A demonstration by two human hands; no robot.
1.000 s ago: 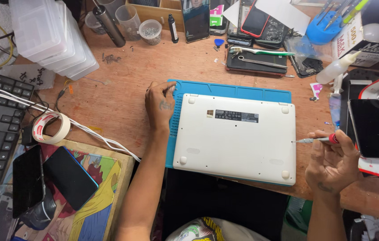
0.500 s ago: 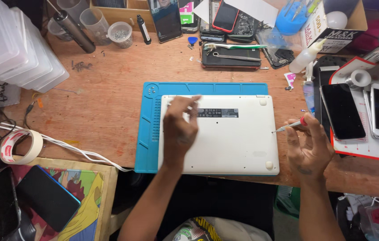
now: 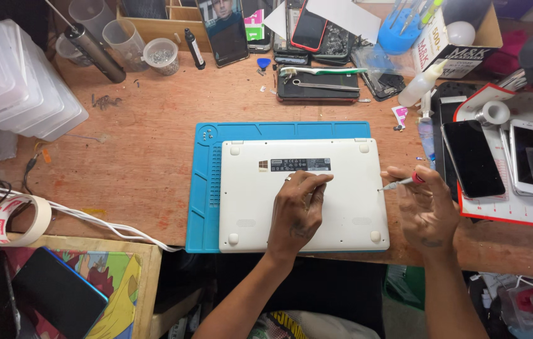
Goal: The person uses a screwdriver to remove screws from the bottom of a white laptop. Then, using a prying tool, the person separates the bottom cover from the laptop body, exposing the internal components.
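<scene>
A white laptop [image 3: 304, 194] is laid underside up on a blue repair mat [image 3: 207, 188] near the front edge of the wooden bench [image 3: 134, 144]. The left hand [image 3: 296, 210] is rested flat on its base, grip released. A red-handled screwdriver [image 3: 401, 182] is pinched in the right hand [image 3: 426, 207], tip touching the laptop's right edge

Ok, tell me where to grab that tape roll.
Take the tape roll by its rim, from above: one finger in the open centre, thumb outside. It lies flat on the table's left edge, partly over the white cable, so lift straight up.
</scene>
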